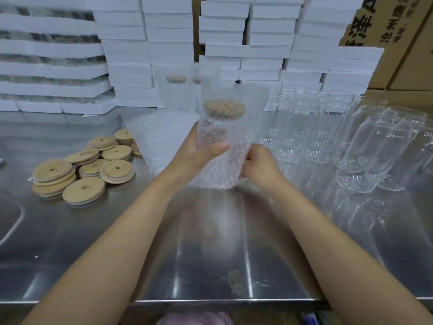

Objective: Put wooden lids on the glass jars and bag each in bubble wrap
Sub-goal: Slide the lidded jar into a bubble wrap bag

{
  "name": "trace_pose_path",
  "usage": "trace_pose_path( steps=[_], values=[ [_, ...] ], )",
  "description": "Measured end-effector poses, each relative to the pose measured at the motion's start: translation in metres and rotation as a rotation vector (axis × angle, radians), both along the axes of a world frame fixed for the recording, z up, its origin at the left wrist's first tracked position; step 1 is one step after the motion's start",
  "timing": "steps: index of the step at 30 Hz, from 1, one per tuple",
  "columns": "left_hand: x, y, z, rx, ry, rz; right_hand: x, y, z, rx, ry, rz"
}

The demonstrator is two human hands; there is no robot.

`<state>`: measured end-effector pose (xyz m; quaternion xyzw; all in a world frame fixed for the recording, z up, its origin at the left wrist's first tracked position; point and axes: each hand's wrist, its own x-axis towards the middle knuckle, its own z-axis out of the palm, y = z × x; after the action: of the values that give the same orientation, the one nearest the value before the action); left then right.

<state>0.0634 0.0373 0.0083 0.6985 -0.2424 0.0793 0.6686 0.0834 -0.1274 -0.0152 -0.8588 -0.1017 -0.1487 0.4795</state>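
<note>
A glass jar with a wooden lid [224,108] stands upright inside a bubble wrap bag [230,137] at the middle of the steel table. My left hand [203,150] grips the bagged jar from the left, thumb across its front. My right hand [260,163] holds the bag's lower right side. Loose wooden lids [84,165], each with a small hole, lie piled at the left. Bare glass jars [328,127] stand and lean in rows at the right. Two bagged jars with lids [177,90] stand behind.
A flat stack of bubble wrap bags [159,137] lies behind my left hand. White foam boxes [145,50] are stacked along the back, cardboard cartons [403,38] at the far right. The steel table's front edge [222,301] runs below my forearms.
</note>
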Motion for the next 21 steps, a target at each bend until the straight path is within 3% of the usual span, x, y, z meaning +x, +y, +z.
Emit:
trace_pose_path(
  steps=[7,10,12,14,17,21],
  values=[
    [0.01,0.007,-0.007,0.1,0.024,0.016,0.004,-0.012,0.006,-0.022,-0.061,-0.079],
    [0.013,0.008,0.002,-0.098,0.069,0.045,0.001,-0.011,0.015,0.192,-0.128,-0.069],
    [0.014,0.003,0.002,-0.29,0.117,0.098,-0.002,-0.006,0.02,0.37,-0.024,0.032],
    [0.012,-0.005,-0.003,-0.355,0.183,0.192,-0.005,0.002,0.019,0.422,0.01,0.174],
    [0.01,-0.02,-0.012,-0.284,0.234,0.278,-0.015,0.017,0.014,0.386,-0.034,0.275],
    [0.007,-0.02,-0.01,-0.197,0.182,0.406,-0.017,0.026,0.012,0.344,0.001,0.161]
  ],
)
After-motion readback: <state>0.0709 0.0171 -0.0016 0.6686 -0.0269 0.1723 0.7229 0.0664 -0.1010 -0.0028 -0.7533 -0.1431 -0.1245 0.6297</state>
